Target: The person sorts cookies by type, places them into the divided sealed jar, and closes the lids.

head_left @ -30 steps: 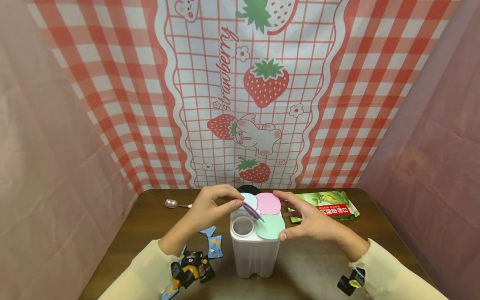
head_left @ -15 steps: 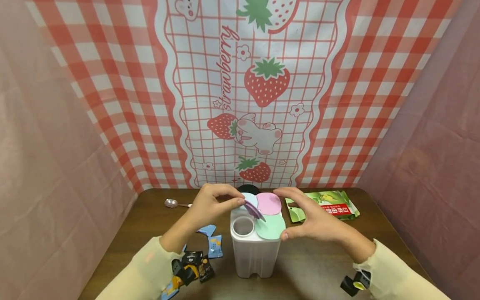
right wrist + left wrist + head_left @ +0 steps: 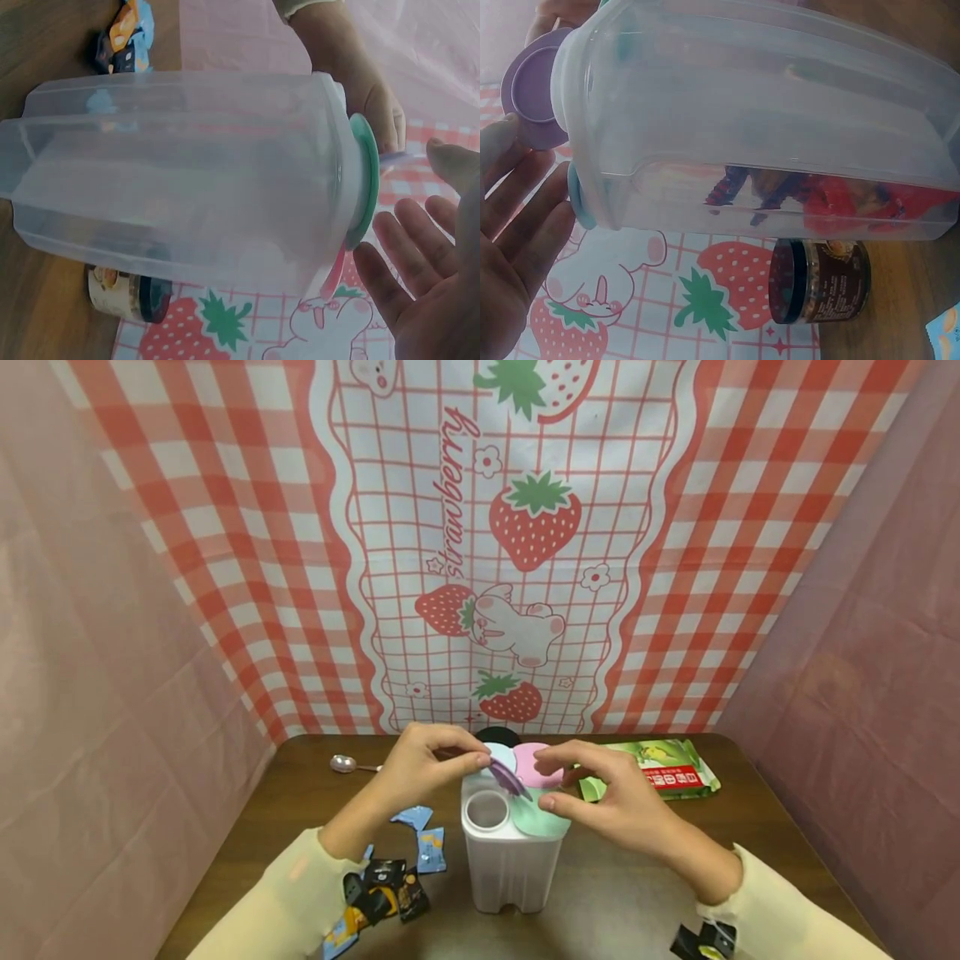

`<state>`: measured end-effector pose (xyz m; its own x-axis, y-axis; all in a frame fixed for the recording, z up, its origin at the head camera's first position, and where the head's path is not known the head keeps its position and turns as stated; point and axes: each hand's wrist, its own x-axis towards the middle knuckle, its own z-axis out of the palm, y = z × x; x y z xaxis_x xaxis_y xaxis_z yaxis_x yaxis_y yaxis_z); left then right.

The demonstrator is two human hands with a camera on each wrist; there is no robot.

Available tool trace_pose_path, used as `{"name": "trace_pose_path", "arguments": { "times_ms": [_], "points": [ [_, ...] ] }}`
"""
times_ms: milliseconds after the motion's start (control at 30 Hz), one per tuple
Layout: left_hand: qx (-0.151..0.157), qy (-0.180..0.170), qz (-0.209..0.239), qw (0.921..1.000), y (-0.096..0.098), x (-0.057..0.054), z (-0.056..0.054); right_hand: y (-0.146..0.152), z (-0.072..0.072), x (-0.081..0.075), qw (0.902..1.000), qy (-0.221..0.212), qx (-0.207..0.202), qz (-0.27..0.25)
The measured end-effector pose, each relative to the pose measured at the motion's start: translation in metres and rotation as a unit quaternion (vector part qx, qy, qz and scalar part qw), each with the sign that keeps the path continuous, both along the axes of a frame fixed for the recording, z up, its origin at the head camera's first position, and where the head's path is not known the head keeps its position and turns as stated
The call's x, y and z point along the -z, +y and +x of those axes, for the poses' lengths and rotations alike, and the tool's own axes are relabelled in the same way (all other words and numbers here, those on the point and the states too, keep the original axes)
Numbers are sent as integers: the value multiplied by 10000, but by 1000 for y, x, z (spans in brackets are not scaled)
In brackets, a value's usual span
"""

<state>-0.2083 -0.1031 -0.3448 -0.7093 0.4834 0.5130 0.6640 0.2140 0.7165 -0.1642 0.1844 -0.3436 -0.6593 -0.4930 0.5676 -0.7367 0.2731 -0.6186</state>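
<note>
A tall translucent storage container [image 3: 513, 872] stands upright, with a round opening [image 3: 487, 811] at its front left. My left hand [image 3: 429, 770] pinches the edge of a purple lid [image 3: 510, 778], which is tilted up beside that opening. Light blue [image 3: 497, 755], pink [image 3: 528, 762] and green lids [image 3: 542, 820] lie flat over the other sections. My right hand [image 3: 621, 797] hovers over the green and pink lids, fingers spread and slightly bent, holding nothing. Through the wall, the left wrist view shows red and dark blue packets [image 3: 840, 202] inside one section.
Left of the container lie a spoon [image 3: 345, 764], blue packets [image 3: 431, 850] and a pile of black and orange packets [image 3: 386, 885]. A green snack bag [image 3: 663, 768] lies at the back right. Behind the container is a dark-lidded jar [image 3: 825, 281]. Fabric hangs along the table's back edge.
My right hand has moved left, from the container's right side to above the green and pink lids. My left hand keeps its pinch on the purple lid, nearly still.
</note>
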Motion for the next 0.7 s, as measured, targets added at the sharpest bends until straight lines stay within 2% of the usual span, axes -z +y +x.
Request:
{"name": "trace_pose_path", "arguments": {
  "times_ms": [200, 367, 533, 700],
  "points": [
    [-11, 35, -3, 10000, 1, -1, -2, -8, 2, 0, 9999, 27, -41, -129],
    [-14, 2, 20, 10000, 0, 0, -2, -12, 1, 0, 9995, 270, -115, -134],
    [-9, -22, 34, 10000, 0, 1, -2, -15, 2, 1, 9989, 456, 1, -112],
    [41, 55, 67, 10000, 0, 1, -1, -16, 2, 3, 9990, 406, 143, -69]
  ]
}}
